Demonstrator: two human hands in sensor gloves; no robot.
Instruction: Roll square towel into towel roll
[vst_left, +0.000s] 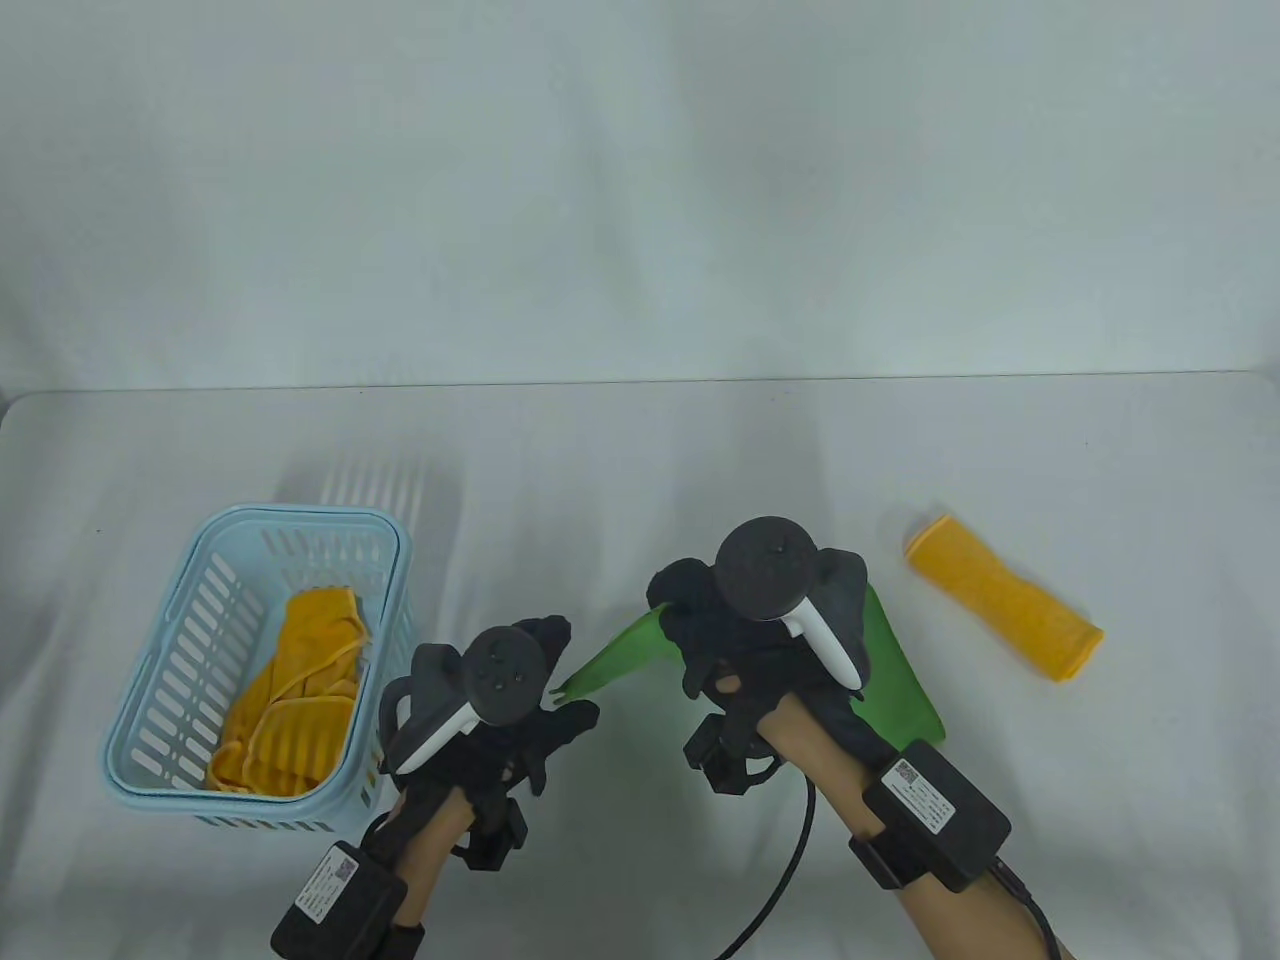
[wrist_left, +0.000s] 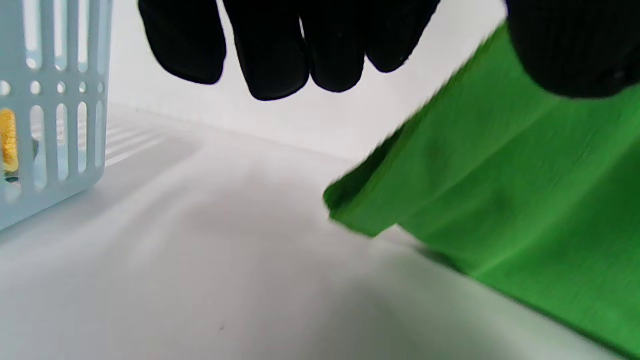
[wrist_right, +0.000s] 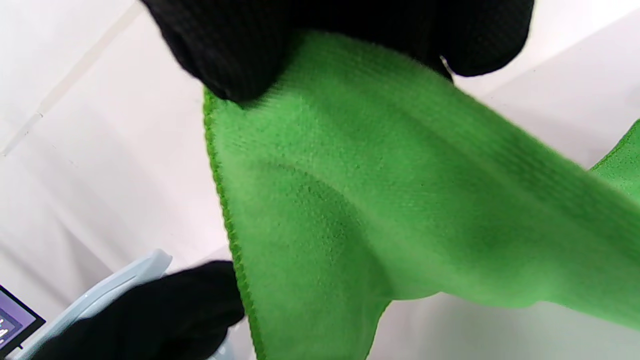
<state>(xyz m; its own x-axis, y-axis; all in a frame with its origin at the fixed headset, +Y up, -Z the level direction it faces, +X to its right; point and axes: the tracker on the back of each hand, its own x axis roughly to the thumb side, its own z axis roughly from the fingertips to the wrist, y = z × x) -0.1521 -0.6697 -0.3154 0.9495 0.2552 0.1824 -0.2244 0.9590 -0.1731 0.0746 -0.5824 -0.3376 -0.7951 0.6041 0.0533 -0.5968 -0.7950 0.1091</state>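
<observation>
A green square towel hangs stretched between my two hands just above the table's front middle. My left hand pinches its left corner; in the left wrist view the thumb sits on the cloth while the other fingers hang free beside it. My right hand grips the towel's upper edge, and its fingers curl over the green fabric. The towel's right part drapes down to the table behind my right wrist.
A rolled orange towel lies on the table at the right. A light blue slotted basket holding several loose orange towels stands at the left, close to my left hand. The table's back edge meets a white wall.
</observation>
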